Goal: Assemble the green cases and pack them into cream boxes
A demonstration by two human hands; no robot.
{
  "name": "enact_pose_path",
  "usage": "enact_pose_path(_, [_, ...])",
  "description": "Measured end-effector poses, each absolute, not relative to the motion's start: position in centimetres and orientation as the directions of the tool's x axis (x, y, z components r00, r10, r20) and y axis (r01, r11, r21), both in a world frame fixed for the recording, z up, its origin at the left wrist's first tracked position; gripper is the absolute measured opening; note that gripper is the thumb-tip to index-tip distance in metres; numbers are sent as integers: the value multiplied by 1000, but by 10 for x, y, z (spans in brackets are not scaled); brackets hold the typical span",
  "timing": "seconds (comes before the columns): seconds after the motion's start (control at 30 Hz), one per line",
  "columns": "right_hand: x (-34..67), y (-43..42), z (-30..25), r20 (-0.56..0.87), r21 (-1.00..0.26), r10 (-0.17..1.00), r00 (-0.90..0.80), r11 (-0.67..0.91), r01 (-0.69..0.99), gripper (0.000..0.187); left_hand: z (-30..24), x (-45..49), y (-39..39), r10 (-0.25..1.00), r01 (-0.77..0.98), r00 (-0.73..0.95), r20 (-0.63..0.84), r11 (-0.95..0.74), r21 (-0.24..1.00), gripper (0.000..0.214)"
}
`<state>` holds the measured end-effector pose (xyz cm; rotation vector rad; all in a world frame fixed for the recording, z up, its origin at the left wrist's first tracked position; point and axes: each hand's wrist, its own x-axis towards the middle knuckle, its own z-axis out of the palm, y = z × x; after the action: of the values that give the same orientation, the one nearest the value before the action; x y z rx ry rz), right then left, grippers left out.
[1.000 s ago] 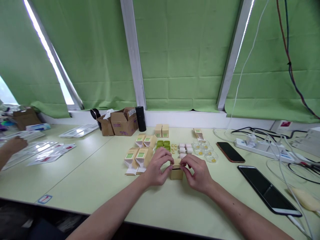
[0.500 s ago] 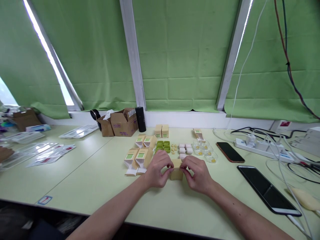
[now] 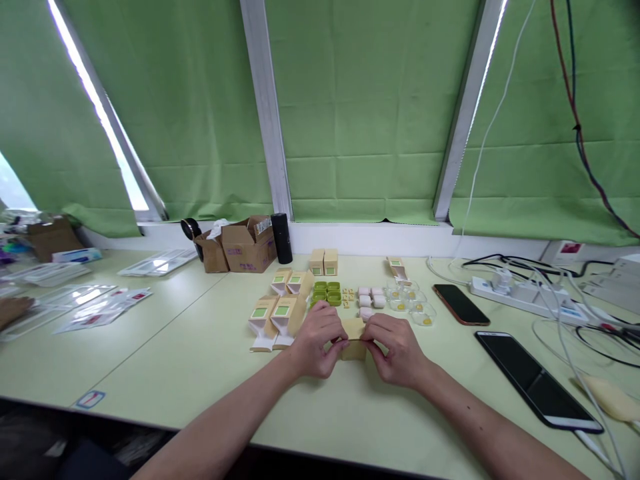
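A small tan cardboard box (image 3: 354, 350) stands on the table between my hands, its top panel facing me. My left hand (image 3: 320, 340) pinches the box's upper left edge between thumb and fingers. On the opposite side, my right hand (image 3: 393, 343) pinches the upper right edge the same way. Just beyond are green square containers (image 3: 326, 293), tiny yellow pieces (image 3: 347, 295), pale pink rounded pieces (image 3: 371, 298) and clear domed packs with yellow centres (image 3: 410, 300). Several open tan boxes with green labels (image 3: 280, 307) lie beside my left hand.
Two closed tan boxes (image 3: 323, 262) stand at the back, with an open one (image 3: 398, 269) to their right. Two phones, one large (image 3: 537, 380), a power strip (image 3: 525, 299) and cables are on the right. Cardboard boxes (image 3: 247, 245) and a black cylinder (image 3: 282, 239) stand behind. Another person's hand (image 3: 15, 311) shows far left.
My fingers have shifted slightly at the box's top front edge, and the top panel looks a little lower toward me. The other person's hand at far left has moved slightly into view.
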<state>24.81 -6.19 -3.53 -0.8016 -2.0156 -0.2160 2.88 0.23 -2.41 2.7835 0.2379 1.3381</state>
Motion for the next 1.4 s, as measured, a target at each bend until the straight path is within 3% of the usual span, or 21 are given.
enact_pose_path(0.3, [252,-61,-36,766,-192,516,-385,754,628,15,-24,28,0,239,173,637,733,-971,166,12])
enact_pose_path(0.5, [264,-58,-40,724,-234,582,-370,712,662,25,-29,29,8,471,428,479,741,-862,270,21])
enact_pose_path(0.6, [267,-55,-40,684,-245,628,-371,677,694,28,-30,29,11,537,513,494,684,-815,269,32])
enact_pose_path(0.8, [272,-52,-39,670,-287,694,-265,571,769,25,-28,29,10,549,559,457,700,-789,254,43])
enact_pose_path(0.93, [269,-57,-36,658,-277,675,-334,630,725,25,-28,30,10,607,543,467,643,-771,334,27])
enact_pose_path(1.13, [255,-64,-35,617,-223,668,-416,655,722,35,-31,30,10,625,506,545,559,-777,375,34])
enact_pose_path(1.4, [266,-56,-39,620,-250,716,-321,568,784,37,-30,30,13,626,545,493,605,-764,347,40])
